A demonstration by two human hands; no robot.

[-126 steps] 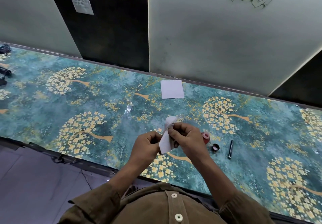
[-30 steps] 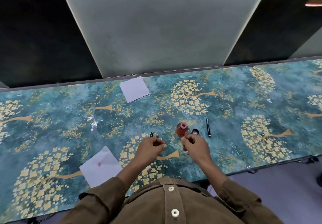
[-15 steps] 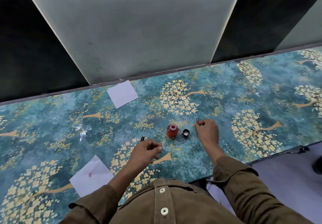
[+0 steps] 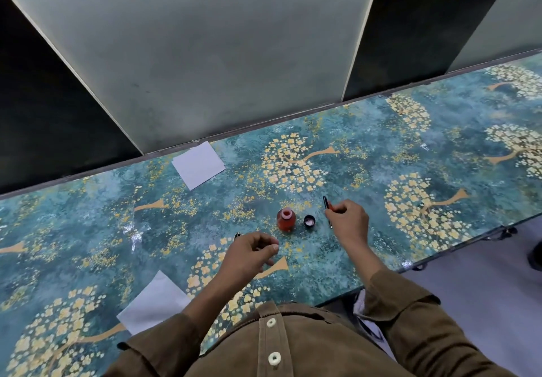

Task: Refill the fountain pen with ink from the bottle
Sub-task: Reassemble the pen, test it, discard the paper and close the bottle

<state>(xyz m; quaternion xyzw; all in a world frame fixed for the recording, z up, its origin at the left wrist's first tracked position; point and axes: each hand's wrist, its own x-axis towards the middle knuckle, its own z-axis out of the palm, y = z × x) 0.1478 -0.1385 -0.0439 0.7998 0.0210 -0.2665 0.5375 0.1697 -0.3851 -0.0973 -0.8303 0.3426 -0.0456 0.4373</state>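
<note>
An open red ink bottle (image 4: 285,220) stands on the patterned table (image 4: 410,147), and its black cap (image 4: 309,221) lies upturned just to its right. My right hand (image 4: 350,222) is right of the cap, fingers pinched on a slim black pen barrel (image 4: 325,201). A bit of red shows at the fingertips, and the barrel's lower end pokes out under the hand. My left hand (image 4: 249,255) is in front and to the left of the bottle, closed on another pen part (image 4: 237,234). Only that part's dark tip shows.
One white paper sheet (image 4: 198,164) lies at the back near the wall panel. A second sheet (image 4: 152,303) lies front left by my left forearm. The table's front edge (image 4: 440,255) runs close to my body.
The right hand went from beside the bottle to the black barrel right of the cap and closed on it. The left hand stayed in place with its pen part. The camera shifted slightly.
</note>
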